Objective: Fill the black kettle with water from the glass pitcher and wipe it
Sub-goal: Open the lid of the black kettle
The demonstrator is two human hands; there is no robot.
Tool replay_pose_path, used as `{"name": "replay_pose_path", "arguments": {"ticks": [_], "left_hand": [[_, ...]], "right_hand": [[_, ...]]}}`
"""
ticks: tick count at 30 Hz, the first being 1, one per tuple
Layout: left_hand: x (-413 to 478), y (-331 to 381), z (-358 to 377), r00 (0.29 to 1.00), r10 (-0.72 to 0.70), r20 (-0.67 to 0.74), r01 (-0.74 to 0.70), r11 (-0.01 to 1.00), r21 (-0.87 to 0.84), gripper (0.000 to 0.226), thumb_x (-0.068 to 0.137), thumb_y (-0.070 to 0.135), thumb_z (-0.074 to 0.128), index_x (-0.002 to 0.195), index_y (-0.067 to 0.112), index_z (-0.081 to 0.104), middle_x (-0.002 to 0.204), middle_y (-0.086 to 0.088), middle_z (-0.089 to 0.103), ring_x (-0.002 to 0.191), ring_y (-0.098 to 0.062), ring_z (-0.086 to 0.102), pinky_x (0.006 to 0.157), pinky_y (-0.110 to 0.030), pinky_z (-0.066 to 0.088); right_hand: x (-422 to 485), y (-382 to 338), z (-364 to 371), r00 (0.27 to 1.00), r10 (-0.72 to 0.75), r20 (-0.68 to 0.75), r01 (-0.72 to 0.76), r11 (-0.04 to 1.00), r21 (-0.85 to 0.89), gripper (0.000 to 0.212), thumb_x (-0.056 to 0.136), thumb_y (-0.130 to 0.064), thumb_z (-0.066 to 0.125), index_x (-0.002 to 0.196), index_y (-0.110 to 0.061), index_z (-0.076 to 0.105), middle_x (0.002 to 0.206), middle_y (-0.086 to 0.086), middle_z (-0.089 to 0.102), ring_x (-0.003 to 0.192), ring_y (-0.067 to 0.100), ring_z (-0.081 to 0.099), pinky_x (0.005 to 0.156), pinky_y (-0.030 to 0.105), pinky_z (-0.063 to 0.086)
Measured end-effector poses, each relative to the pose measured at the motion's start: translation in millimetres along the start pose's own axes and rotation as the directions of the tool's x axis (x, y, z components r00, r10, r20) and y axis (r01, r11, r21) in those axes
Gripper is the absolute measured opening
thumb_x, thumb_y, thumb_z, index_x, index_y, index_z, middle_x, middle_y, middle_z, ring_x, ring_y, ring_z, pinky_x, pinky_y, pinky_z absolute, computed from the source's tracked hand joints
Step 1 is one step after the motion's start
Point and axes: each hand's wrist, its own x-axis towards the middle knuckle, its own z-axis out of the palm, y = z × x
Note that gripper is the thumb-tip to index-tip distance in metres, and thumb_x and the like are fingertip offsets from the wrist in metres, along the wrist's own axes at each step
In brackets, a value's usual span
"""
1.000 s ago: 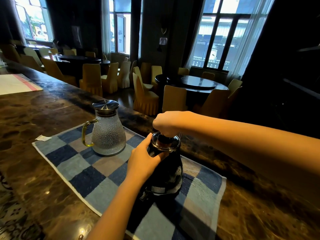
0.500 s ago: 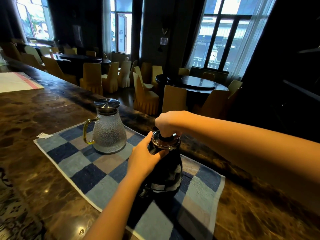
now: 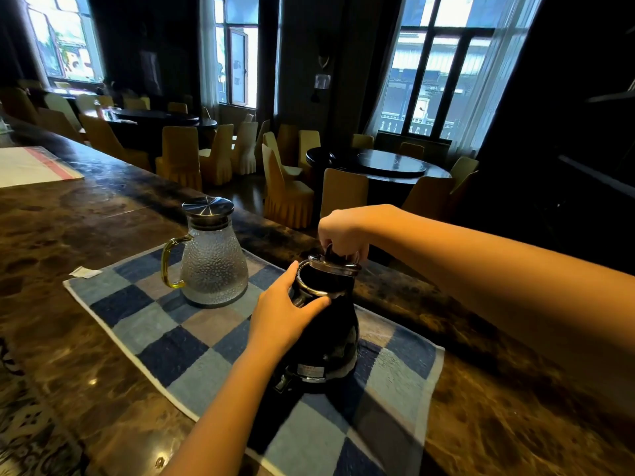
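1. I saw a dark marble worktop (image 3: 68,235) in a dim dining room, with a round table (image 3: 378,163) and covered chairs (image 3: 285,190) behind.
2. The base label (image 3: 311,369) was too small to read.
3. The black kettle (image 3: 330,334) stood on a checked cloth (image 3: 192,338), with the lidded glass pitcher (image 3: 213,266) just beside it.
4. The left hand (image 3: 287,317) gripped the kettle's neck; the right hand (image 3: 342,231) pinched its lid (image 3: 335,264), tilted off the rim.

Glass pitcher (image 3: 213,269) stands near the checked cloth's (image 3: 165,338) far-left corner; black kettle (image 3: 326,334) stands mid-cloth. A strip of bare cloth separates them. Left hand (image 3: 281,317) grips the kettle neck, its forearm crossing the near edge. Right hand (image 3: 340,231) holds the lid (image 3: 335,265) tilted over the kettle mouth, obstructing access from above.
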Motion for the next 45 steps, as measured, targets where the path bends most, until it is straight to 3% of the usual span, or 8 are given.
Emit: {"name": "replay_pose_path", "arguments": {"ticks": [5,9,17,20,24,29,35,45], "left_hand": [[-2.9,4.7,-1.2,1.000,0.027,-0.008,-0.027,0.999,-0.017,0.069,0.075,0.027,0.076,0.137,0.022,0.045,0.118,0.019,0.049,0.119,-0.008,0.048,0.091,-0.021,0.037],[-3.4,4.4,-0.8,0.999,0.027,-0.020,-0.027,1.000,-0.007,0.076,0.074,0.026,0.076,0.140,0.019,0.040,0.140,0.002,0.049,0.129,-0.014,0.043,0.099,-0.025,0.035],[-3.2,4.1,-0.4,0.999,0.032,-0.021,-0.032,0.999,-0.007,0.078,0.075,0.025,0.076,0.142,0.016,0.037,0.141,0.000,0.048,0.128,-0.011,0.044,0.095,-0.020,0.032],[-4.4,5.6,-0.8,0.999,0.043,-0.026,-0.043,0.999,0.003,0.075,0.075,0.027,0.076,0.140,0.017,0.040,0.137,-0.001,0.052,0.120,-0.007,0.045,0.095,-0.024,0.037],[-7.2,10.0,-0.9,0.997,0.072,-0.030,-0.072,0.997,0.002,0.064,0.078,0.026,0.073,0.135,0.016,0.047,0.130,-0.004,0.057,0.109,-0.005,0.046,0.086,-0.025,0.037],[-9.2,12.8,-1.3,0.995,0.095,-0.021,-0.095,0.995,0.023,0.057,0.081,0.026,0.070,0.133,0.015,0.049,0.129,-0.007,0.057,0.105,-0.006,0.043,0.085,-0.026,0.035],[-13.2,19.0,-1.3,0.995,0.097,-0.020,-0.097,0.995,0.001,0.053,0.082,0.022,0.069,0.131,0.013,0.051,0.106,0.010,0.049,0.105,-0.005,0.043,0.084,-0.024,0.033],[-18.3,24.7,-3.1,0.997,0.082,0.005,-0.082,0.996,-0.023,0.050,0.083,0.018,0.068,0.129,0.011,0.052,0.101,0.019,0.046,0.104,-0.003,0.042,0.083,-0.021,0.033]], "right_hand": [[-7.8,16.2,2.3,0.994,-0.024,-0.109,0.040,0.987,0.154,0.021,0.092,-0.002,0.054,0.110,-0.003,0.064,0.100,0.020,0.067,0.079,0.029,0.073,0.070,0.038,0.062],[-23.9,34.4,8.9,0.975,-0.026,-0.222,0.074,0.974,0.213,0.010,0.089,-0.005,0.062,0.083,-0.013,0.062,0.086,0.010,0.066,0.074,0.023,0.072,0.062,0.029,0.061],[-44.5,73.1,41.6,0.987,0.096,-0.127,-0.047,0.938,0.345,0.015,0.084,-0.016,0.071,0.074,-0.020,0.061,0.080,0.006,0.070,0.074,0.020,0.073,0.061,0.025,0.058],[-48.5,85.6,65.8,0.985,0.151,-0.088,-0.109,0.924,0.367,0.012,0.083,-0.018,0.072,0.075,-0.020,0.063,0.079,0.004,0.070,0.072,0.018,0.073,0.062,0.025,0.059],[-53.2,101.8,104.6,0.969,0.245,-0.025,-0.221,0.910,0.351,0.008,0.083,-0.020,0.072,0.084,-0.014,0.067,0.081,0.004,0.070,0.067,0.014,0.070,0.055,0.023,0.056],[-65.3,122.2,147.2,0.938,0.340,0.066,-0.343,0.887,0.309,0.016,0.083,-0.018,0.072,0.096,-0.009,0.067,0.080,0.004,0.069,0.067,0.016,0.072,0.062,0.026,0.059],[-80.4,143.9,189.6,0.897,0.426,0.117,-0.441,0.878,0.186,0.017,0.083,-0.019,0.072,0.095,-0.010,0.066,0.066,0.000,0.062,0.065,0.014,0.072,0.056,0.022,0.055],[-89.2,159.6,221.7,0.834,0.528,0.158,-0.550,0.818,0.169,0.014,0.083,-0.019,0.071,0.087,-0.014,0.058,0.075,0.002,0.061,0.075,0.016,0.071,0.072,0.028,0.059]]}}
